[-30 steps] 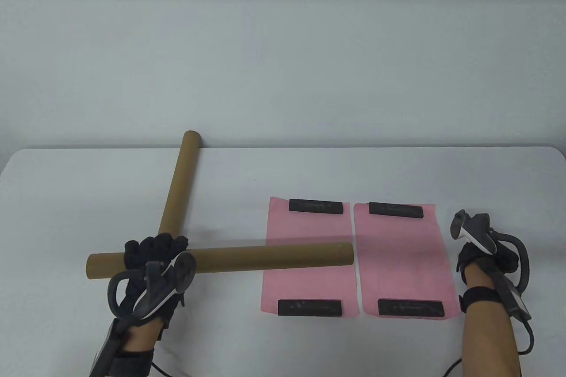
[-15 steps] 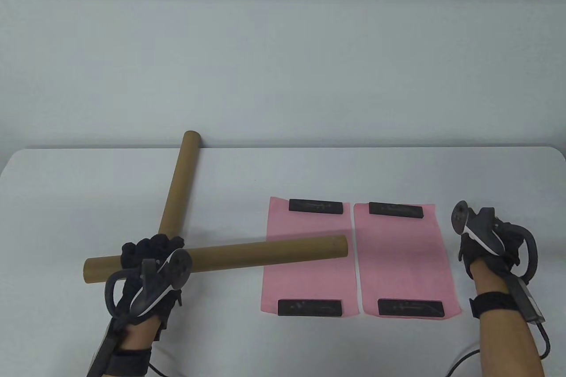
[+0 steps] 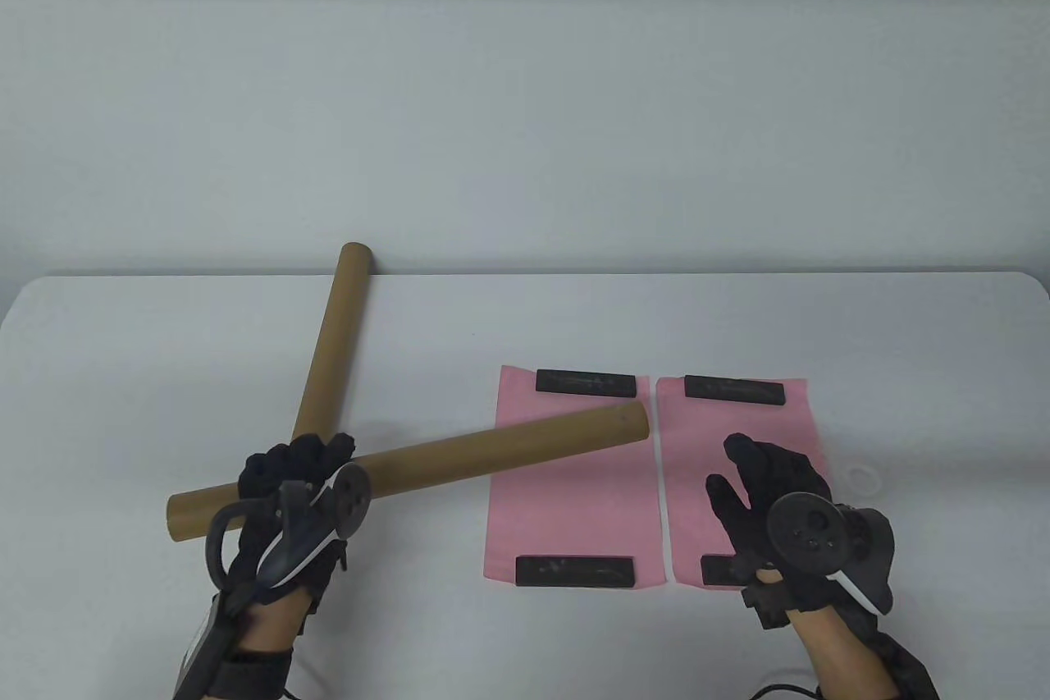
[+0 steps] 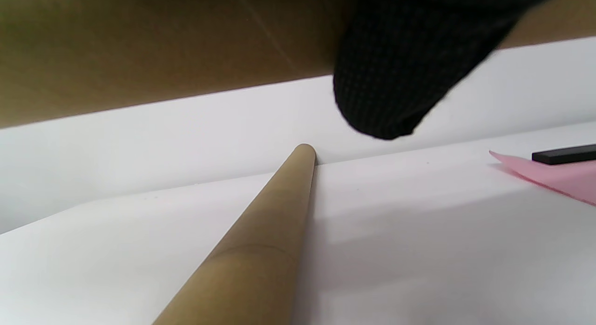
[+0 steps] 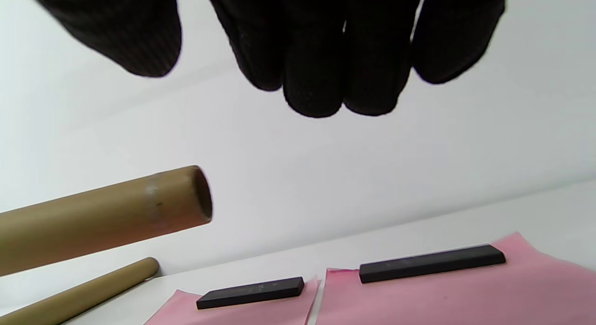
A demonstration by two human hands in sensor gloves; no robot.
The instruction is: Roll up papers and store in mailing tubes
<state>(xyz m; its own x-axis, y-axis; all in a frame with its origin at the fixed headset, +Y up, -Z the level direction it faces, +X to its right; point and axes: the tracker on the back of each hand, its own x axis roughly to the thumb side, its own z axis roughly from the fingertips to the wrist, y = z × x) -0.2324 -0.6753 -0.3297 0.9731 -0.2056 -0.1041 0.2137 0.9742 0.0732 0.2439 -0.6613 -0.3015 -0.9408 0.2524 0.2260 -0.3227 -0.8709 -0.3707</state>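
Observation:
My left hand [image 3: 299, 462] grips a long brown mailing tube [image 3: 492, 446] near its left end and holds it off the table, its open right end raised over the left pink paper [image 3: 566, 503]. The tube's open mouth shows in the right wrist view [image 5: 93, 222]. A second tube [image 3: 332, 343] lies on the table, slanting to the far edge. My right hand [image 3: 763, 478] is open and empty, fingers spread, over the near part of the right pink paper [image 3: 714, 429]. Each paper is pinned flat by black bars at its far and near ends.
The black bars lie at the papers' ends [image 3: 586, 382] [image 3: 574, 571] [image 3: 734, 389]; my right hand partly hides the near right one. A small white ring-shaped cap [image 3: 863, 477] lies on the table just right of the right paper.
My right hand has moved left from beside the right paper to over it and opened; a white cap now lies where it was. The held tube's right end has risen and swung away.

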